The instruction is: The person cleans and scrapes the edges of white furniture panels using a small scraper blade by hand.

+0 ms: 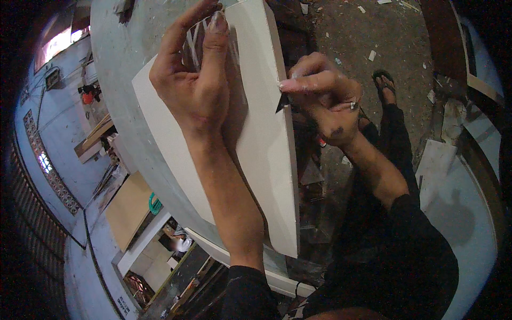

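A long white board (pixel 272 144) lies in front of me, its narrow edge facing right. My left hand (pixel 197 80) is over the board's far part. Its thumb and forefinger tips come close together; whatever is between them cannot be made out. At the board's right edge, my right hand (pixel 325 96) is closed, thumb and forefinger pinched on a small dark pointed piece (pixel 281 102) that touches the edge. Whitish residue marks the right fingers. Beneath my left forearm, another white panel (pixel 160 117) shows on the left.
The boards rest on a grey-green tabletop (pixel 120 48). Scraps litter the dark floor (pixel 346 32) on the right, where a sandalled foot (pixel 385 85) shows. A pale panel (pixel 437 165) stands right. Far left are a tan board (pixel 130 210) and a blue wall (pixel 58 181).
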Demonstrator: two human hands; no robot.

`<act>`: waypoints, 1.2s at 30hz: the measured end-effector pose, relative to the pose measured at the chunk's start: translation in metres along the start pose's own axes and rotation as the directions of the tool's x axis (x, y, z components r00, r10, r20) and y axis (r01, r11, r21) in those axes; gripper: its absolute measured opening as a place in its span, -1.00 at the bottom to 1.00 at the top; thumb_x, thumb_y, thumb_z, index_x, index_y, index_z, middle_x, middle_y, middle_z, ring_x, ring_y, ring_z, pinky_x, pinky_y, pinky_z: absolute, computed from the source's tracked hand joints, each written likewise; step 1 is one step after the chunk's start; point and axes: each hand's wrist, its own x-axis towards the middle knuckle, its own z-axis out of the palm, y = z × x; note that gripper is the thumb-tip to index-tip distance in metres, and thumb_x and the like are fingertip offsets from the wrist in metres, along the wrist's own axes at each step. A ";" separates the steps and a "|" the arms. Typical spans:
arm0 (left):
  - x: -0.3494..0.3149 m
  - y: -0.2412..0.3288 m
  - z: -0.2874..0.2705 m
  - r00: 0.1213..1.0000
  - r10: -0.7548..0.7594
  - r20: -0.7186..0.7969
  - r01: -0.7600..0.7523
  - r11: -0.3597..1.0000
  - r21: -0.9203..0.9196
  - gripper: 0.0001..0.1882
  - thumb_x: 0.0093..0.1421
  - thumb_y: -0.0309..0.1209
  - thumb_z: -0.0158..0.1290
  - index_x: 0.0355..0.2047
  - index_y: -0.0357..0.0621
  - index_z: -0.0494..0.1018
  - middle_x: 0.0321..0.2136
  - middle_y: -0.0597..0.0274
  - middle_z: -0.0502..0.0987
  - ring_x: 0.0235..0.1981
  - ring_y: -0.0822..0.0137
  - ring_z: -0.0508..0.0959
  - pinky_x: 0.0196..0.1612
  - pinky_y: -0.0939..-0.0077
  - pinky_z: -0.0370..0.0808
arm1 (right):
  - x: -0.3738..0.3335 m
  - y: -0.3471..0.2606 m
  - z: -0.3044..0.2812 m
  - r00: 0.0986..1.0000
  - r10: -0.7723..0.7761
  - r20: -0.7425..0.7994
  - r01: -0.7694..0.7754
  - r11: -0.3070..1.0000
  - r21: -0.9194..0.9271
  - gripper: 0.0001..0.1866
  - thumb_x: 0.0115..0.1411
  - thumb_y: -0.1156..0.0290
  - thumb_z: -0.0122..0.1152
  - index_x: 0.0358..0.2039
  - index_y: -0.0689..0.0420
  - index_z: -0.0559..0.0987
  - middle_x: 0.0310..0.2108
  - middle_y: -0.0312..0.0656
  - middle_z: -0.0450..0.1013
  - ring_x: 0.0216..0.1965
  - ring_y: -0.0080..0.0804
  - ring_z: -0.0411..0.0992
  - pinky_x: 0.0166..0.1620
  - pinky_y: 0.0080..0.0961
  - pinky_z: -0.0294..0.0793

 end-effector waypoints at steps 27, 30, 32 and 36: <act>-0.078 0.043 -0.010 0.984 -0.059 0.170 -0.009 0.927 0.375 -0.36 0.03 -0.48 0.16 0.15 -0.31 0.26 0.16 -0.05 0.26 0.23 0.11 0.22 0.28 0.26 0.11 | -0.034 -0.011 -0.047 0.901 0.355 -0.248 -0.417 0.866 -0.276 -0.81 0.16 0.50 0.19 -0.19 0.18 0.55 -0.21 -0.23 0.50 -0.14 -0.52 0.43 -0.03 -0.58 0.37; -0.080 0.042 -0.012 0.983 -0.044 0.178 -0.019 0.942 0.336 -0.34 0.02 -0.50 0.16 0.16 -0.31 0.24 0.15 -0.04 0.26 0.23 0.12 0.22 0.28 0.26 0.11 | -0.041 -0.010 -0.049 0.872 0.399 -0.285 -0.461 0.864 -0.201 -0.81 0.16 0.50 0.19 -0.19 0.18 0.55 -0.21 -0.23 0.50 -0.14 -0.50 0.43 -0.03 -0.57 0.36; -0.077 0.038 -0.008 0.988 -0.023 0.152 -0.028 0.945 0.327 -0.34 0.01 -0.50 0.17 0.15 -0.31 0.25 0.14 -0.02 0.28 0.22 0.13 0.24 0.27 0.27 0.14 | -0.043 -0.010 -0.053 0.861 0.426 -0.278 -0.487 0.849 -0.205 -0.81 0.16 0.49 0.19 -0.19 0.18 0.56 -0.21 -0.23 0.50 -0.14 -0.49 0.43 -0.02 -0.57 0.36; -0.051 0.028 0.002 0.991 0.036 0.131 -0.084 0.922 0.378 -0.36 -0.01 -0.48 0.21 0.12 -0.28 0.30 0.08 0.01 0.36 0.15 0.17 0.33 0.23 0.31 0.19 | -0.047 -0.007 -0.056 0.870 0.409 -0.276 -0.475 0.846 -0.241 -0.81 0.16 0.49 0.20 -0.19 0.19 0.56 -0.21 -0.23 0.50 -0.13 -0.49 0.43 0.00 -0.56 0.35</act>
